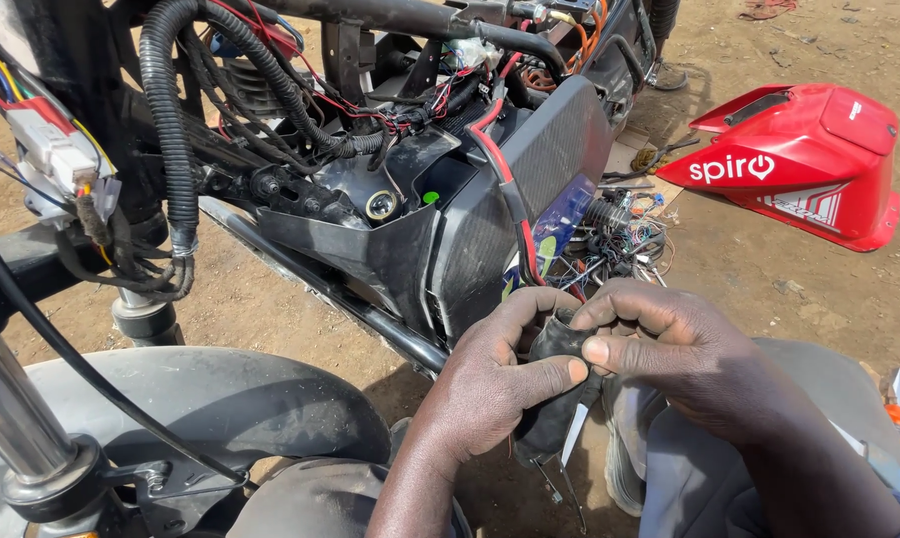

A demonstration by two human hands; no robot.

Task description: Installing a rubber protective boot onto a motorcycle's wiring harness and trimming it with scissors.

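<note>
Left hand: my left hand (500,374) curls around a black rubber sleeve (555,399), thumb pressed along its front, fingers closed behind it.
Right hand: my right hand (669,344) pinches the top of the same sleeve, fingers bent over its upper edge, thumb tip meeting my left thumb.
Sleeve: it hangs upright between both hands, just in front of the motorcycle's black side panel (530,199); I cannot tell what sits inside it.
Below the sleeve: thin metal ends (570,438) poke out of its lower end.
Frame cavity: the opened bodywork holds bundled cables in black corrugated tubing (171,130).
Ground: a red fairing piece (809,159) lies on the dirt well apart, loose wires (619,239) lying between it and the motorcycle.
Front: a grey mudguard (201,399) sits to my left.
</note>
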